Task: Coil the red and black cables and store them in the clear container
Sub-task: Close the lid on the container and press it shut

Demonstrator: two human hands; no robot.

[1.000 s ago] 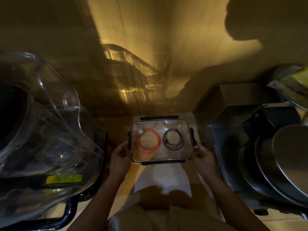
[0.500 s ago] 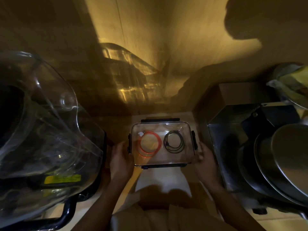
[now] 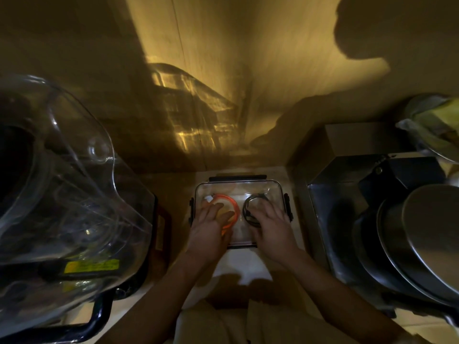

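Two hands laid flat on the lid of the clear container, palms down, fingers spread wide, gripping nothing. Left hand over the red cable, coiled inside at the container's 9 o'clock half. Right hand over the black cable, coiled inside at the 3 o'clock half, apart from the red coil. Near halves of both coils hidden under the fingers. Black latches down along the container's edges. Crowded close at 9 o'clock by a large clear plastic jug with a yellow label. Hemmed in at 3 o'clock by a steel box and stacked metal pans. Wooden wall at 12 o'clock.
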